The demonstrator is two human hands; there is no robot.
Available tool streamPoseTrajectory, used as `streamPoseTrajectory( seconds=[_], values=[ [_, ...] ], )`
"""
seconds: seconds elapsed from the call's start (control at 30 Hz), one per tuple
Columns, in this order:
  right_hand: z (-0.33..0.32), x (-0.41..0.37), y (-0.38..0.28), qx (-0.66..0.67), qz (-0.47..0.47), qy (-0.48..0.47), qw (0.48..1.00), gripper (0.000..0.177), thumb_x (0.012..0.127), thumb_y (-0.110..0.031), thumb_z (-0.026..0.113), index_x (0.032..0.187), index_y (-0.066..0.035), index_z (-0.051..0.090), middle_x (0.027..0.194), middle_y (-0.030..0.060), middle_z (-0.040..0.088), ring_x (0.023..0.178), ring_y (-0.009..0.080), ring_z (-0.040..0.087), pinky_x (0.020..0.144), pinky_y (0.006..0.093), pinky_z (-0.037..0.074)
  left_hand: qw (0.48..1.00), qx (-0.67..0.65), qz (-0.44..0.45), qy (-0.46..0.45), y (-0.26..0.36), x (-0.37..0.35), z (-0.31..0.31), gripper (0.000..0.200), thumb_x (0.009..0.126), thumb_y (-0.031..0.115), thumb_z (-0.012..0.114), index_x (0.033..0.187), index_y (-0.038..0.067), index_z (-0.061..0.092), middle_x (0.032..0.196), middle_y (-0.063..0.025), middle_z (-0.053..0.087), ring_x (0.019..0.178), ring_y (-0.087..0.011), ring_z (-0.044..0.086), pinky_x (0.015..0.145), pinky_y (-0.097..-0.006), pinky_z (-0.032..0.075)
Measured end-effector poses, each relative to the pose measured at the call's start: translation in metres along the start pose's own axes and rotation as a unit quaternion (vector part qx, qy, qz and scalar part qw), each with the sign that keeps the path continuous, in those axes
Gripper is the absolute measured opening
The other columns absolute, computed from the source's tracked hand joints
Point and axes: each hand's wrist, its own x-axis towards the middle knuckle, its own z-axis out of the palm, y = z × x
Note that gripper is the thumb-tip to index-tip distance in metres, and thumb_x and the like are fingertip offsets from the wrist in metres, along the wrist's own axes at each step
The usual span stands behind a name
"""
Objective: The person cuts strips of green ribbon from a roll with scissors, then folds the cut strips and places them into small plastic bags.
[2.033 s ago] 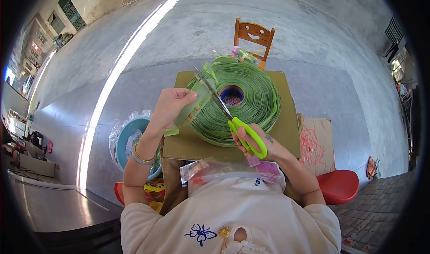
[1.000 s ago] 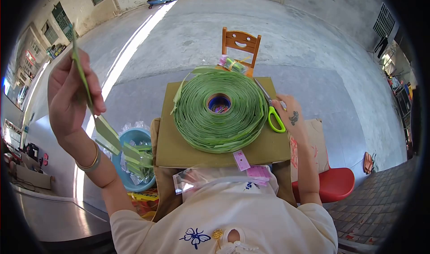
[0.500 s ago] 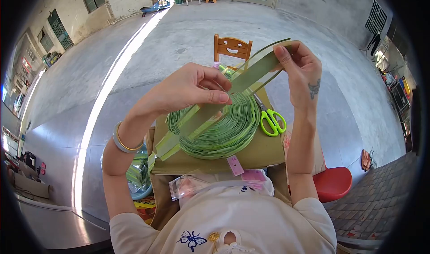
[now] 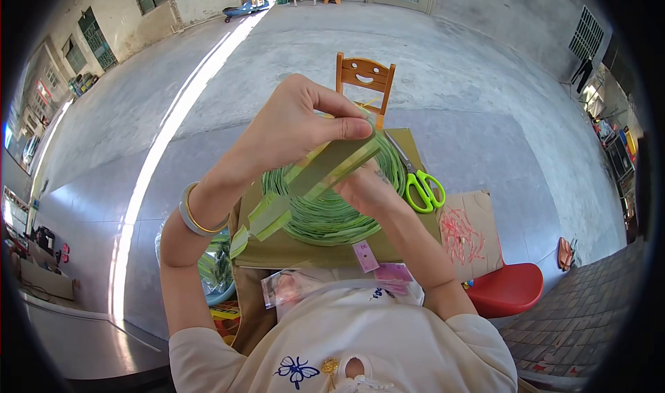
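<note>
Pinching a flat green ribbon strip (image 4: 322, 169), the left hand (image 4: 301, 126) hangs over a coiled green ribbon roll (image 4: 325, 223), with the right hand (image 4: 369, 191) beneath, its grip hidden.

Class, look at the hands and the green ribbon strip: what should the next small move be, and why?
Probably the right hand should straighten the green ribbon strip: the left hand pinches its upper part, its other end trails toward the lower left, and the right hand is close by, fingers partly hidden.
</note>
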Motion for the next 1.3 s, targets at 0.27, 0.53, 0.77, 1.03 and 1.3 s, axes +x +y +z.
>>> streamPoseTrajectory(
  seconds=[0.27,0.53,0.77,1.03,1.3],
  values=[
    [0.007,0.015,-0.001,0.01,-0.154,-0.15,0.977,0.04,0.091,-0.033,0.046,0.115,-0.002,0.043,0.107,0.0095,0.053,0.108,0.0219,0.051,0.093,0.038,0.043,0.998,0.003,-0.056,0.03,-0.002,0.003,-0.013,0.032,0.079,0.026,0.067,0.093,-0.003,0.065,0.074,-0.0087,0.066,0.069,-0.0139,0.062,0.064,-0.0248,0.05],
    [-0.011,0.02,-0.065,0.183,-0.243,-0.068,0.95,0.02,0.095,-0.017,0.035,0.102,-0.001,0.046,0.093,0.0134,0.058,0.096,0.029,0.058,0.094,0.0421,0.044,0.908,-0.186,-0.238,-0.291,-0.065,-0.036,-0.036,0.065,0.084,0.051,0.05,0.12,-0.003,0.045,0.092,-0.0075,0.063,0.088,-0.0177,0.061,0.077,-0.028,0.048],
    [-0.068,0.015,-0.093,0.133,-0.265,0.132,0.946,0.02,0.095,-0.015,0.034,0.106,0.0,0.043,0.104,0.014,0.055,0.107,0.0313,0.051,0.099,0.0444,0.04,0.9,-0.24,-0.264,-0.251,-0.102,-0.074,-0.054,0.029,0.083,0.021,0.062,0.096,-0.005,0.057,0.083,-0.0106,0.066,0.078,-0.0171,0.064,0.074,-0.0277,0.049],
    [-0.057,0.057,-0.011,0.111,-0.123,0.17,0.971,0.036,0.094,-0.032,0.039,0.108,0.001,0.047,0.101,0.0135,0.054,0.078,0.0192,0.054,0.075,0.0369,0.049,0.996,-0.077,-0.011,0.042,-0.04,-0.046,-0.056,0.018,0.08,0.017,0.064,0.084,-0.001,0.066,0.121,-0.0213,0.05,0.113,-0.0243,0.049,0.093,-0.0342,0.04],
    [0.016,0.067,0.017,0.174,-0.079,-0.092,0.977,0.077,0.078,-0.073,0.024,0.12,-0.01,0.041,0.1,0.0094,0.056,0.091,0.0234,0.059,0.076,0.0402,0.051,0.993,0.008,-0.021,0.119,-0.044,0.003,-0.039,0.029,0.076,0.025,0.068,0.09,0.0,0.068,0.133,-0.026,0.036,0.117,-0.0264,0.043,0.083,-0.0295,0.041]
  ],
)
